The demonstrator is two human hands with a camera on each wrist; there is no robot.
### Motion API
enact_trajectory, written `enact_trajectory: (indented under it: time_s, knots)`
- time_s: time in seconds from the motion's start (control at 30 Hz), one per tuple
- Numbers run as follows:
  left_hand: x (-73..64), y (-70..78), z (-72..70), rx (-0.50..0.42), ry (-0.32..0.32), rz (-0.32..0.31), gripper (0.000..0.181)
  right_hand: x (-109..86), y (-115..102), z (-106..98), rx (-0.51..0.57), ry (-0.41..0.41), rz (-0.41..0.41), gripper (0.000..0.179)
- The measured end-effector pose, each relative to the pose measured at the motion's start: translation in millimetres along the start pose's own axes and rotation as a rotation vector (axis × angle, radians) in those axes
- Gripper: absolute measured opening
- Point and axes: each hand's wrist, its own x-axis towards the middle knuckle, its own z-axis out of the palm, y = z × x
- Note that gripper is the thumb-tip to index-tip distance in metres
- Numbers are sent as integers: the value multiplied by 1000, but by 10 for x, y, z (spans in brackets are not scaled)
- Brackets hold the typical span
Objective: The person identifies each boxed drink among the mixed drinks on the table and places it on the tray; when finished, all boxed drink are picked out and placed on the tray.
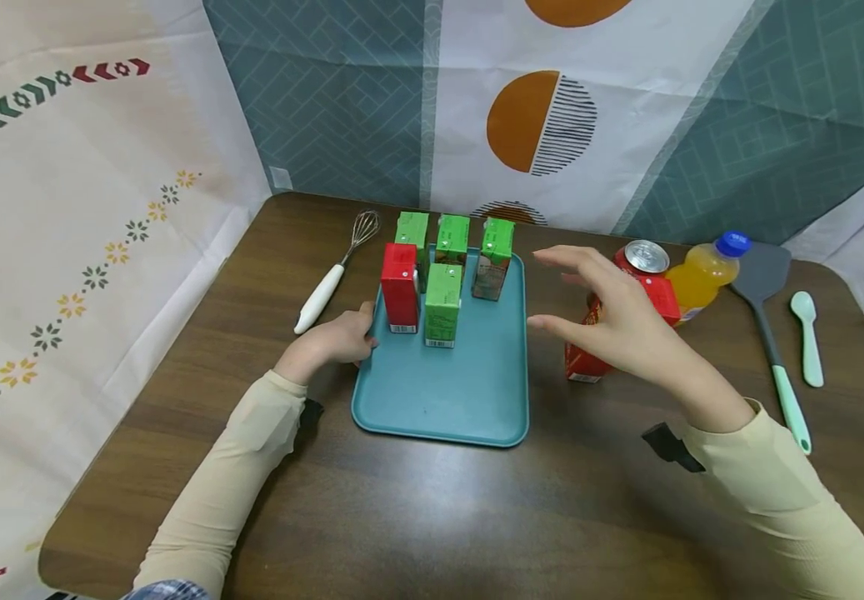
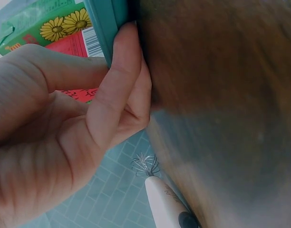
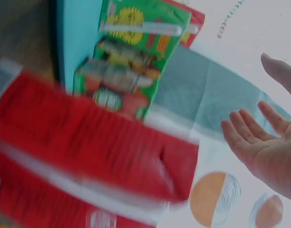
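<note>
A teal tray (image 1: 439,396) lies on the table, with my left hand (image 1: 336,335) pinching its left rim between thumb and fingers. In the left wrist view the fingertips (image 2: 126,45) curl around the rim's edge. Several green drink cartons (image 1: 442,307) and one red drink carton (image 1: 400,292) stand upright in the tray's back half. To the right of the tray, my right hand (image 1: 615,317) spreads thumb and fingers apart with nothing between them. It partly hides a red carton (image 1: 584,364) on the table, which looms large and blurred in the right wrist view.
Behind the right hand stand a red can (image 1: 645,257), another red carton (image 1: 662,298) and an orange drink bottle (image 1: 704,271). Farther right lie a spatula (image 1: 769,325) and a pale green spoon (image 1: 809,337). A whisk (image 1: 327,287) lies left of the tray.
</note>
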Motion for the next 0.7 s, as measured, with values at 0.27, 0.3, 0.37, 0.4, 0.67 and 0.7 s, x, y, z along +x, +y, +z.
enact_trajectory:
  time_s: [0.27, 0.3, 0.37, 0.4, 0.67, 0.7]
  knots:
    - [3, -26, -8, 6, 8, -1, 67, -214, 350, -252, -143, 71, 20, 70]
    - [0, -24, -8, 4, 9, 0, 67, -241, 397, -280, -152, 76, 33, 69]
    - [-5, -22, -8, 2, 10, 3, 66, -291, 485, -339, -168, 82, 66, 68]
    - [-8, -21, -8, 0, 12, 4, 66, -315, 526, -370, -175, 82, 86, 68]
    - [5, -5, 7, -1, 6, 3, 66, -496, 805, -564, -131, 31, 219, 67]
    - [11, -5, 10, -3, 5, 2, 66, -514, 834, -577, -120, 22, 232, 68]
